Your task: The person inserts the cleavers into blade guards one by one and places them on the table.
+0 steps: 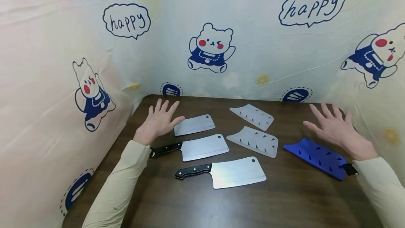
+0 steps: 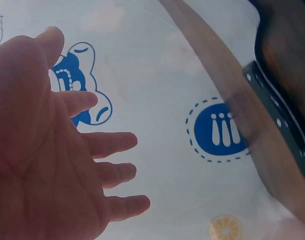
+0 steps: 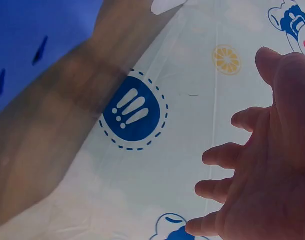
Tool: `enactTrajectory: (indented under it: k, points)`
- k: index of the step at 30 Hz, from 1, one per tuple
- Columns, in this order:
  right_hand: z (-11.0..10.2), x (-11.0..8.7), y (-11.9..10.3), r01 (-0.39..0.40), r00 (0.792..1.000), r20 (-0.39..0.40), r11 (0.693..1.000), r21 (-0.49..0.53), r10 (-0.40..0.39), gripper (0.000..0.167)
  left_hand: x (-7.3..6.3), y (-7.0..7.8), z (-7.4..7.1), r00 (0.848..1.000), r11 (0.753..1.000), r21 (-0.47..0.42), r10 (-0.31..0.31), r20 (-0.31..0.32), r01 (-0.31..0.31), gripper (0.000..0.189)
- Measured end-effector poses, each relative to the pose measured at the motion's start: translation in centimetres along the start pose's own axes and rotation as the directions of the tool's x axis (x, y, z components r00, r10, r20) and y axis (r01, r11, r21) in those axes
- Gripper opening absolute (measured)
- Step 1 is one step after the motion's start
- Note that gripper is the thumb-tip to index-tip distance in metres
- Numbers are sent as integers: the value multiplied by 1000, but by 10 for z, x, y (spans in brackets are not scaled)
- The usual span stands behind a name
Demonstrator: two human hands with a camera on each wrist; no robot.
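Note:
My left hand (image 1: pixel 159 121) is held with fingers spread over the far left of the table, holding nothing. It overlaps the handle end of the farthest cleaver (image 1: pixel 195 125), whose handle is hidden. Nearer lie a middle cleaver (image 1: pixel 205 147) and a front cleaver (image 1: pixel 238 173), both with black riveted handles pointing left. My right hand (image 1: pixel 338 131), also spread and holding nothing, is above the far right, just beyond a blue blade guard (image 1: pixel 316 156) with small triangular holes. In both wrist views, the left palm (image 2: pixel 47 150) and right palm (image 3: pixel 272 165) show bare.
Between the hands lie two whitish blade guards, one farther back (image 1: pixel 253 116) and one nearer (image 1: pixel 254 141). All rest on a dark brown wooden table (image 1: pixel 190 207). A pale printed cloth (image 1: pixel 253 55) with bears and "happy" bubbles hangs along its back and sides.

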State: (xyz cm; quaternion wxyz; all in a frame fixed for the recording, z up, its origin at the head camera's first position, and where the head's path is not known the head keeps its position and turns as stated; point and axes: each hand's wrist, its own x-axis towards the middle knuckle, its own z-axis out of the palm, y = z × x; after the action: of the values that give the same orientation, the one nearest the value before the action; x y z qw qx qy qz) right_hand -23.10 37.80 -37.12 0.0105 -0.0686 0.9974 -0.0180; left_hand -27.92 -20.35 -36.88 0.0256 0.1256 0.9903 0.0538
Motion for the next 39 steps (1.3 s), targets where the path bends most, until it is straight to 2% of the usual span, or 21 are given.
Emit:
enactTrajectory:
  k: [7,11,15,19,24,31,35,39]
  points:
    - [17,-2,2,-20,999,34,993,118,16,88,-7,8,9,999,999,-30,40,-37,-41,77]
    - [24,-3,6,-23,999,46,987,162,16,90,-11,17,14,996,995,-58,84,-38,-87,75]
    - [35,-1,7,2,999,41,985,171,-9,90,-14,26,23,987,983,-97,148,-56,-153,73]
    - [47,-1,6,4,998,56,987,159,-13,92,-21,35,35,976,972,-99,208,-63,-213,71]
    - [55,-6,9,-14,995,104,984,175,-5,96,-31,42,47,977,974,-84,210,-42,-212,66]
    - [60,-21,16,-42,978,209,983,176,5,102,-42,53,60,975,971,-108,220,28,-215,59]
    - [61,-29,20,-48,969,247,981,189,0,104,-46,57,65,965,960,-154,248,87,-233,53]
    - [64,-36,28,-66,956,292,981,182,10,106,-50,60,69,937,931,-244,314,155,-272,45]
